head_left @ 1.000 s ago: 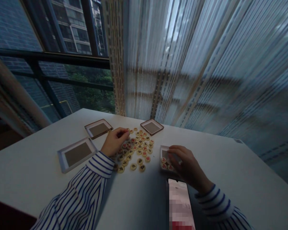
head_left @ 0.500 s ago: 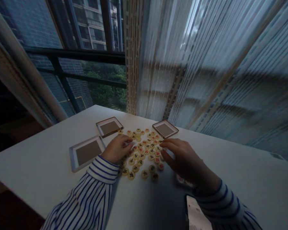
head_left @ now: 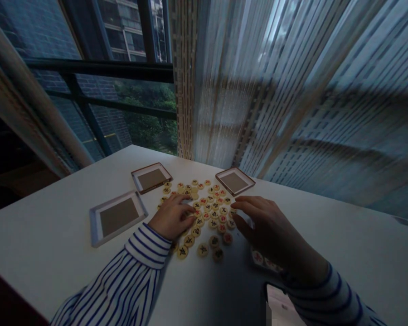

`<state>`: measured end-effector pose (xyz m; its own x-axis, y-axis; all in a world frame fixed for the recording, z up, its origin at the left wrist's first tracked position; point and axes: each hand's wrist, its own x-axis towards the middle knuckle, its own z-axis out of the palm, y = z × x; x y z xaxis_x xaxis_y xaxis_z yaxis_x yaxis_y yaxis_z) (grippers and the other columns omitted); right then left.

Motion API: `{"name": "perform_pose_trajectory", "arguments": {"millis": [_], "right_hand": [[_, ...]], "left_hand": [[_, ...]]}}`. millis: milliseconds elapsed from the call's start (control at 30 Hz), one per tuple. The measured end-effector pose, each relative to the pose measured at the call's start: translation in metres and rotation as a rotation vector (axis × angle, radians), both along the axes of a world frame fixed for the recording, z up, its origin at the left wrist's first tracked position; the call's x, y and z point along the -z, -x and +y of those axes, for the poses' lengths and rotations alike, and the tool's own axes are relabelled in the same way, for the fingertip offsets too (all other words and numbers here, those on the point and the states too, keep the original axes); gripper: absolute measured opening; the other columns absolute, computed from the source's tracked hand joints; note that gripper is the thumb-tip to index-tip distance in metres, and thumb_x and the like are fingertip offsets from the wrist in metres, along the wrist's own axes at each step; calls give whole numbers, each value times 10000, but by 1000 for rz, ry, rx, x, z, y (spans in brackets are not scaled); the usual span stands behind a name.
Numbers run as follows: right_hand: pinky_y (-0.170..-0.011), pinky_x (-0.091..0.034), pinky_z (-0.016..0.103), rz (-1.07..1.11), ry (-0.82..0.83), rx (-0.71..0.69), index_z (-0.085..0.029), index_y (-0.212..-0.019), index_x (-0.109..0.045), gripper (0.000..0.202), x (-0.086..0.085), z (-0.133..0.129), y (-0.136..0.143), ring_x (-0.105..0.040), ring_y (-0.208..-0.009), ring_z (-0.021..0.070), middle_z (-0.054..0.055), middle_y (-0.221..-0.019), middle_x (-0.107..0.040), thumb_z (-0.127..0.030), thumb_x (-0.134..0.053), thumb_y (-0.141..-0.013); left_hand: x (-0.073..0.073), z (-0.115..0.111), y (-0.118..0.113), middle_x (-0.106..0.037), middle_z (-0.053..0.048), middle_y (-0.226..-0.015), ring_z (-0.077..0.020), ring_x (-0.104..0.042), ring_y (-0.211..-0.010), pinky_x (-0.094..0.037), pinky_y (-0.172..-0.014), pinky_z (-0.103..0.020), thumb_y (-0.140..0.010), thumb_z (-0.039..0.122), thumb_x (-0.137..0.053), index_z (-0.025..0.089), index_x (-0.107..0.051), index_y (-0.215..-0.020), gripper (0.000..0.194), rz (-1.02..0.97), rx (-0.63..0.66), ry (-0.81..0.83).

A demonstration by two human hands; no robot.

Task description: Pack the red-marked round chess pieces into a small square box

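Round xiangqi pieces (head_left: 215, 206), pale yellow with red or black characters, lie spread over the white table. My left hand (head_left: 172, 218) rests low over the left side of the spread, fingers stretched and parted, hiding some pieces beneath it. At the right edge hovers my right hand (head_left: 263, 226), its thumb and fingers apart. A piece (head_left: 232, 212) shows by the right fingertips, seemingly lying on the table rather than held. Below my right palm, a clear tray (head_left: 258, 258) with red-marked pieces is partly covered.
Two shallow brown-rimmed trays stand behind the pieces, one left tray (head_left: 151, 177) and one right tray (head_left: 235, 180). A larger clear-walled tray (head_left: 118, 217) sits at left. Near me lies a phone (head_left: 282, 305), partly under my right sleeve. Curtains (head_left: 221, 81) hang past the table's far edge.
My left hand has moved slightly right and nearer, uncovering pieces at the upper left of the spread. My right hand has shifted a little right. The view has turned slightly.
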<state>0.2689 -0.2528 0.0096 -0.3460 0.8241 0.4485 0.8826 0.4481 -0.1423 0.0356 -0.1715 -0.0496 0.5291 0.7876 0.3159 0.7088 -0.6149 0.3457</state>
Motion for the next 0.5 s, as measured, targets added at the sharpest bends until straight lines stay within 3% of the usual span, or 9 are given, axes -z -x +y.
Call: {"name": "perform_pose_trajectory", "arguments": {"millis": [167,333,500], "right_hand": [[-800,-408,357,-18,24,-7,-219,-965,-624,197,6,0,3,-574,-923,207,82,-1022,-634,-275,-479,-845],[-788,-408,330,-8,110,9,-216,-809,-629,107,17,15,16,-567,-913,189,59,-1011,-628,-244,-526,-814],[-854,-370,404,-77,172,92,-219,-853,-651,121,24,36,42,-516,-1039,237,84,-1124,-588,-274,-567,-785]], "left_hand": [[0,-2,-2,-610,-95,-1111,-276,-515,-1062,-395,-934,-469,-714,276,-597,227,-719,-811,164,-5,-19,-10],[1,-1,-1,-619,-88,-1086,-254,-529,-1039,-417,-913,-434,-755,202,-498,208,-706,-813,215,-12,-64,-54],[1,0,2,-616,-101,-1108,-260,-534,-1042,-428,-899,-442,-742,146,-458,182,-679,-909,280,-29,-106,-95]]}}
